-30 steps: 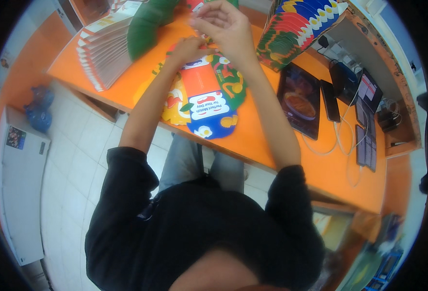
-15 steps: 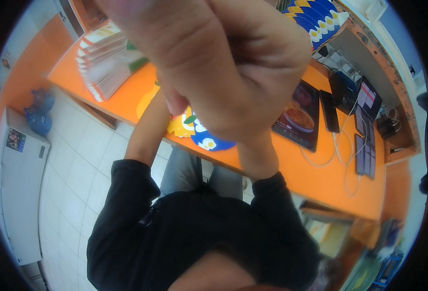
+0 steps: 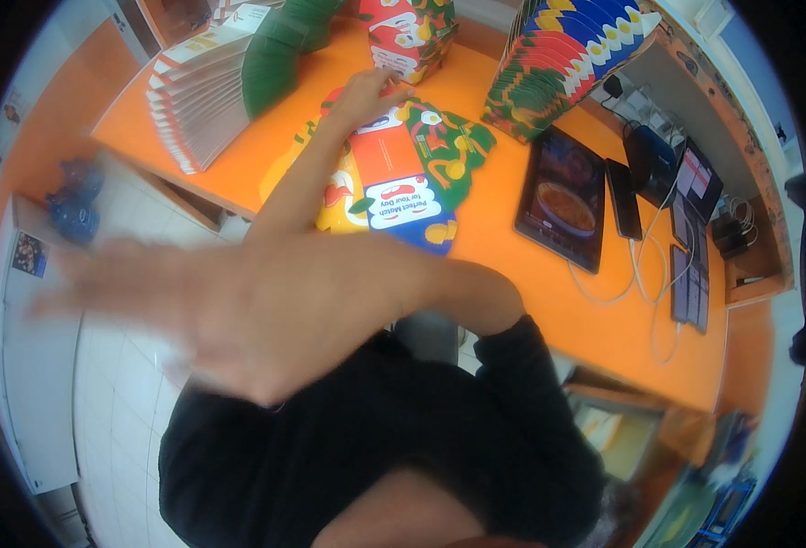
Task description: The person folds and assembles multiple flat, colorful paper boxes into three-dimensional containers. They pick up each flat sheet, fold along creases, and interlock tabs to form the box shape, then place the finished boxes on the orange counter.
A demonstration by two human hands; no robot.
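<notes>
A flat, unfolded carton blank (image 3: 389,155) printed in red, green, yellow and blue lies on the orange table in front of me. My left hand (image 3: 369,99) rests at its far edge, fingers slightly bent, with a gap between thumb and fingers. Whether other blanks lie beneath it, I cannot tell. Closer to me, my right hand (image 3: 266,306) hangs in the air across my body. It is blurred by motion, its fingers stretched out to the left, and nothing shows in it. It hides part of my left forearm.
Fanned green-and-white cartons (image 3: 211,100) stand at the left. Red patterned cartons (image 3: 410,41) are at the back, with a nested blue, red and green stack (image 3: 563,68) right of them. A tablet (image 3: 563,201), a phone (image 3: 623,198) and white cables (image 3: 640,274) lie at the right.
My right hand has swung down and left from close before the camera, uncovering the blank and the cartons behind. My left hand, hidden before, now shows at the blank's far edge.
</notes>
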